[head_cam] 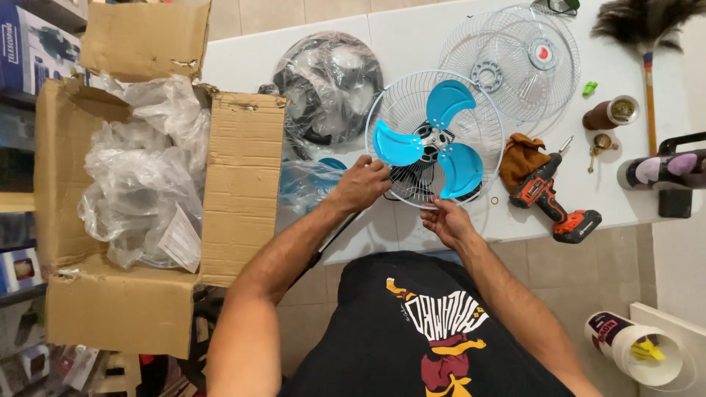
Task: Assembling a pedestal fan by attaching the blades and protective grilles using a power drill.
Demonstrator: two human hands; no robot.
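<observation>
We see the left hand (pixel 362 184) gripping the near-left rim of the rear fan guard (pixel 434 140), its fingers curled over the wire. The right hand (pixel 448 220) touches the guard's bottom edge, fingers half open around it. The blue fan blade (pixel 434 140) sits inside the guard on the white table (pixel 412 37). A red cordless drill (pixel 555 202) lies just right, beside a brown cloth (pixel 518 158).
</observation>
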